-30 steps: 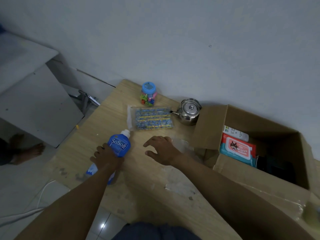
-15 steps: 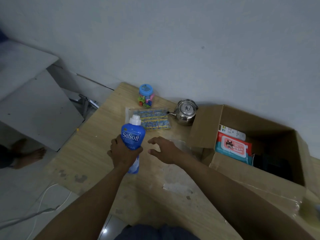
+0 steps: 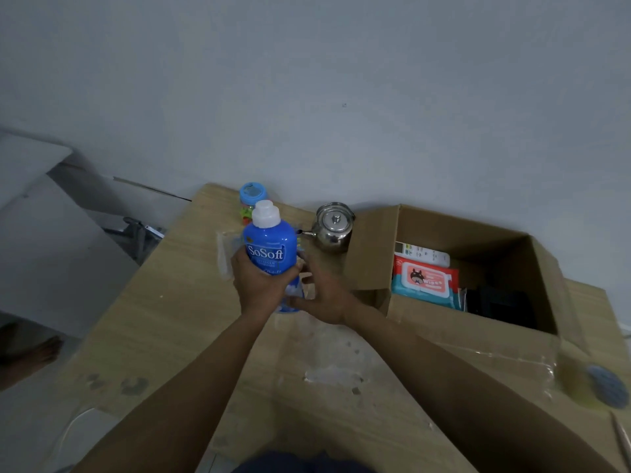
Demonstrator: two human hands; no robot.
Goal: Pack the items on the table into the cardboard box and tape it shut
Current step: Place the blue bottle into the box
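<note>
Bottle (image 3: 271, 249) of blue liquid with a white cap: in the head view it has come up off the table (image 3: 164, 302), where it lay on its side a second ago. It is now upright in the air, just left of the cardboard box (image 3: 461, 332). The left hand (image 3: 261, 288) grips its middle with fingers wrapped round. The right hand (image 3: 327, 298) has closed in to its lower side, thumb by the base; whether it grips yet I cannot tell. This looks like a hand-over before the bottle goes into the box.

A wipes pack (image 3: 425, 279) and a remote (image 3: 421, 254) already lie inside. The kettle (image 3: 333, 227), jar (image 3: 252, 199) and clear packet (image 3: 225, 250) wait behind. The box's raised left flap (image 3: 372, 247) stands between bottle and opening.
</note>
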